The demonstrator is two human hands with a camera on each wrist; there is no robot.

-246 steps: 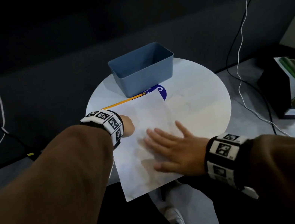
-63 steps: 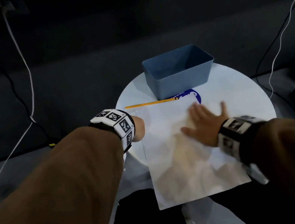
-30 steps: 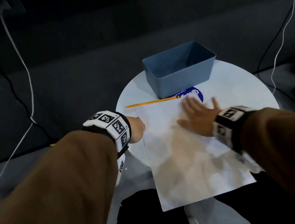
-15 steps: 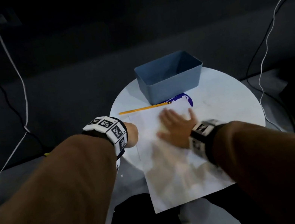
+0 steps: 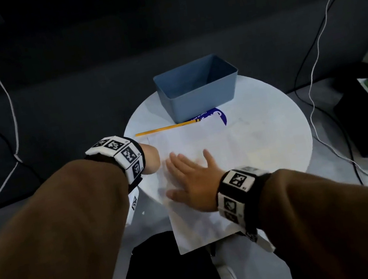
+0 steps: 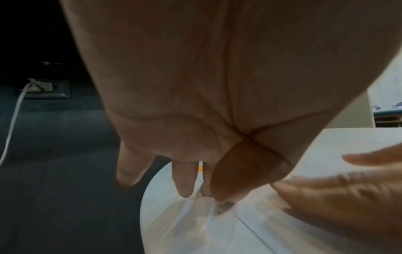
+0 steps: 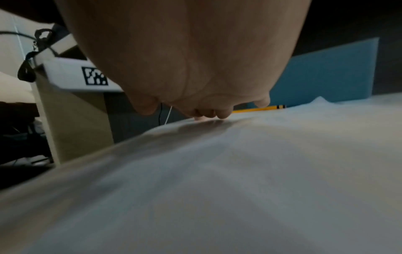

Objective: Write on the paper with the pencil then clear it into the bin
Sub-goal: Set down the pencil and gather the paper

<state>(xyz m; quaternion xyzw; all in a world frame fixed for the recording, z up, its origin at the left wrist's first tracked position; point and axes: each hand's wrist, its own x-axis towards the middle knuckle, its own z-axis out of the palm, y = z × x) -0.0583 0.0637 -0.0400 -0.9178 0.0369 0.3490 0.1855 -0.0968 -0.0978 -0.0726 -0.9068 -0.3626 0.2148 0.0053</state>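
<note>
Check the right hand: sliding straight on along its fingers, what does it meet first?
The right hand lies flat on the paper, fingers aimed up-left. It would likely reach the paper's left edge, right beside the left hand pinching it there. Pencil and bin lie off that line.

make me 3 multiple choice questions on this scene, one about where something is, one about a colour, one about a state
1. Where does the pencil lie?
A. inside the bin
B. on the table just beyond the paper's far edge
C. in the right hand

2. What colour is the bin?
A. red
B. blue
C. green

3. How is the right hand placed?
A. flat on the paper, fingers spread
B. curled round the pencil
C. lifted above the bin

Answers:
1 B, the head view shows it on the white table between paper and bin.
2 B, its walls are blue in the head and right wrist views.
3 A, the fingers lie straight and spread on the sheet.
</note>
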